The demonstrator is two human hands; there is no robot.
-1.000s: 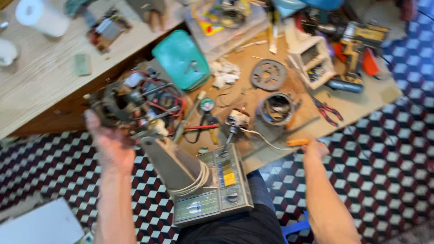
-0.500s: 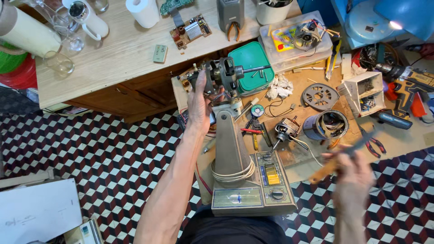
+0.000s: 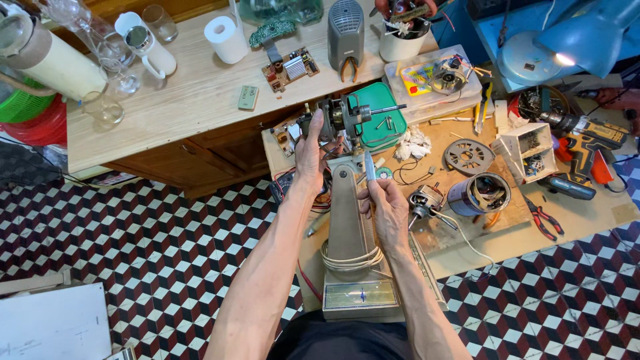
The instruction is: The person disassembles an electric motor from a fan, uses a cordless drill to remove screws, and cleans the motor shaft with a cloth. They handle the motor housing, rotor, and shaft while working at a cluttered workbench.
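Above the cluttered low workbench [image 3: 587,220], the fan stand [image 3: 348,220] is kept upright, its motor [image 3: 340,117] gripped in the closed left hand [image 3: 311,148], a screwdriver [image 3: 369,167] pinched in the right hand [image 3: 387,208]; a screw must probably be met next.

Home repair workshop indicated: counter [image 3: 573,223] strewn with pliers [image 3: 545,218], cordless drill [image 3: 587,143], motor parts [image 3: 479,193], circuit board [image 3: 290,69]; lamp [image 3: 587,33] lit.

The left hand [image 3: 310,152] covers the rear of the fan motor [image 3: 341,117], the small metal piece [image 3: 369,165] pinched by the right hand [image 3: 388,208] is too small to identify, and the blue lamp [image 3: 587,33] at two o'clock is cut by the picture's edge.
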